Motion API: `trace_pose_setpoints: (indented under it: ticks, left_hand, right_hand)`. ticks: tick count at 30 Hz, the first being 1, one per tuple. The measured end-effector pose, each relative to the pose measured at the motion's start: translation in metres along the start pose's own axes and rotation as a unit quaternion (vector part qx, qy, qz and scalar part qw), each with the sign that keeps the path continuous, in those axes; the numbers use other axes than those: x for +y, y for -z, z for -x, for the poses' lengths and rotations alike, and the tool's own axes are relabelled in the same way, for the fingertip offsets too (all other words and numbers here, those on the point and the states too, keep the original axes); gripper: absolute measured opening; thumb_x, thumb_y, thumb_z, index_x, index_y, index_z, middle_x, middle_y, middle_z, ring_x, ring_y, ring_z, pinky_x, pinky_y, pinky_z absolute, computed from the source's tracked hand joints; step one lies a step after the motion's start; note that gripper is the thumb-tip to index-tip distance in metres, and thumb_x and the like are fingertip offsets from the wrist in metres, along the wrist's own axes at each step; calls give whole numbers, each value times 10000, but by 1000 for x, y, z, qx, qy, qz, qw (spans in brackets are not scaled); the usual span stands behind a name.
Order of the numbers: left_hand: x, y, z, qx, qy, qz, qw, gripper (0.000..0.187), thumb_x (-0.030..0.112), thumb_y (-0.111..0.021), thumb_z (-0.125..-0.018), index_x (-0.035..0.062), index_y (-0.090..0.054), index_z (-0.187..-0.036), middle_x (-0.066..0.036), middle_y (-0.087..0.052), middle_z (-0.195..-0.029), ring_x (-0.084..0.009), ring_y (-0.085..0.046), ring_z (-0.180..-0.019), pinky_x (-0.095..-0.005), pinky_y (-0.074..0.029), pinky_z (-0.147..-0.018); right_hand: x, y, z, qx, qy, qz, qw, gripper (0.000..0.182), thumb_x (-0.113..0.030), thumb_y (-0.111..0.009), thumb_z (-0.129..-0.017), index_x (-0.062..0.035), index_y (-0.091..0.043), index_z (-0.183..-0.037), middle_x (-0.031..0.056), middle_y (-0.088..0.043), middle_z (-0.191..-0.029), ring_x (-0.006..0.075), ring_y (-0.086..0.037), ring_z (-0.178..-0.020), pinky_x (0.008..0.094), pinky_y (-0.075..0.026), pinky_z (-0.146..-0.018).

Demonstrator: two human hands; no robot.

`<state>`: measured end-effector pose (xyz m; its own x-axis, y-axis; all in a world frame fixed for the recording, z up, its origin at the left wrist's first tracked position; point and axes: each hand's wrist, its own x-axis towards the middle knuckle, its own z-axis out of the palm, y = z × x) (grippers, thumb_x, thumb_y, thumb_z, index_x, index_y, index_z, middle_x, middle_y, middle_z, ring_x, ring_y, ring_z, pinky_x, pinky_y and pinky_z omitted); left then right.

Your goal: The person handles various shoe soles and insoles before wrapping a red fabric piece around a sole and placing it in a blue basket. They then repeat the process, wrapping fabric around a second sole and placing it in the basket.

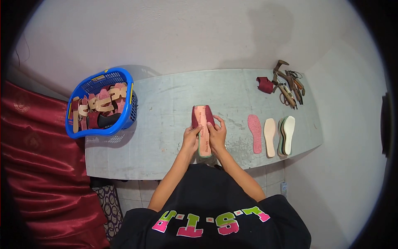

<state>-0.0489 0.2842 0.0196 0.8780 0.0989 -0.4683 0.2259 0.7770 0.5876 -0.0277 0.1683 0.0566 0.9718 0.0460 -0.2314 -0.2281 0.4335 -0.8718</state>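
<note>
Both my hands hold one sandal piece (205, 143) upright over the front middle of the table. It has a pale pink face with dark printing, a green edge and dark red material (209, 113) round its upper part. My left hand (191, 137) grips its left side, the thumb on the pink face. On the right side my right hand (217, 132) grips it, thumb also on the face and fingers curled behind the dark red part. To the right lie a pink speckled sole (255, 133), a beige sole (270, 137) and a stack of soles topped by a white one (289, 135).
A blue basket (129, 116) of sandals stands at the table's left end. At the back right lie a dark red strap piece (265, 85), a metal shoe form (282, 74) and several hand tools (296, 93). The grey table (174, 91) meets the wall behind; a red curtain (45, 166) hangs left.
</note>
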Motion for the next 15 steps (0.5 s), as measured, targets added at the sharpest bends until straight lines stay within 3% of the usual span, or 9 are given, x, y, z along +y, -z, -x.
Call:
trace_pose_setpoints:
  ticks: [2,3,4,6,10,13,15]
  left_hand:
    - [13,-30,13,220,38,15,975,384,-9,-619,-955,-31,-473,-1309,-171,-659,-1122,-222,-673,-1011,-394,-582,-869]
    - [11,-34,16,210,-9,24,977,663,-55,-627,-934,76,-328,-1511,-164,-647,-1134,-208,-651,-1060,-386,-579,-874]
    - [13,-32,18,211,-9,25,977,663,-55,-627,-934,76,-328,-1511,-164,-647,-1134,-208,-651,-1060,-386,-579,-874]
    - [20,-25,22,32,-57,-68,996,798,-44,-624,-941,221,-250,-1595,-144,-651,-1166,-187,-645,-1064,-359,-581,-846]
    - [19,-26,17,14,-66,-84,994,802,-36,-620,-947,231,-242,-1602,-122,-647,-1214,-164,-655,-1011,-328,-579,-812]
    - [26,-33,19,14,-60,-128,990,737,-16,-633,-947,205,-324,-1578,-111,-661,-1211,-150,-663,-970,-307,-571,-785]
    - [31,-40,24,26,-26,-175,984,740,0,-655,-937,191,-332,-1575,-105,-686,-1148,-147,-664,-955,-291,-561,-776]
  right_hand:
    - [1,-2,-1,11,4,-22,1000,467,3,-634,-952,-51,-448,-1377,156,-708,-1014,158,-676,-892,278,-557,-747]
    - [-1,-2,-1,5,5,-28,1000,453,9,-625,-954,-49,-451,-1368,160,-708,-1028,159,-676,-899,278,-558,-748]
    - [-2,-3,0,1,8,-34,999,439,16,-616,-957,-47,-455,-1360,163,-709,-1042,161,-677,-906,279,-558,-749]
    - [-4,-3,0,-3,15,-29,999,431,16,-612,-959,-47,-458,-1357,167,-708,-1054,161,-677,-912,279,-558,-752]
    - [-8,-3,-2,-18,29,-18,999,451,9,-605,-966,-58,-432,-1377,181,-693,-1099,181,-678,-950,310,-572,-792]
    - [-8,-2,-2,-4,32,-30,999,440,14,-595,-965,-71,-446,-1371,170,-707,-1077,161,-680,-916,280,-555,-760]
    - [-11,0,-3,0,35,-35,999,443,16,-589,-966,-74,-442,-1374,170,-707,-1076,162,-681,-916,281,-556,-762]
